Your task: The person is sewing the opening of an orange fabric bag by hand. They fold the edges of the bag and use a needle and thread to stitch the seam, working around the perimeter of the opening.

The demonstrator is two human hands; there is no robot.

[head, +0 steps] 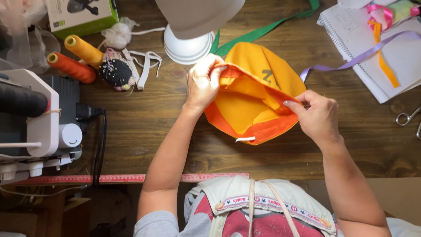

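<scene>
You are holding the orange fabric pouch [256,101] stretched between both hands at the centre of the frame, just above the wooden table [144,131], and the pull seems meant to keep its darker orange rim taut and its mouth open. Your left hand [202,83] is pinching the rim at the pouch's upper left corner, fingers curled tight over the fold. Your right hand [316,115] is gripping the opposite rim at the right, thumb and fingertips clamped on the edge, though how deep the fingers are going inside is hard to tell. The pouch is lying between the two hands, touching both, with a small white elastic loop [244,139] poking out at its lower edge.

A white lamp [193,26] is standing just above the pouch. Two thread cones [76,59] and a pincushion [116,72] are sitting in the upper left, beside the sewing machine [35,123].
</scene>
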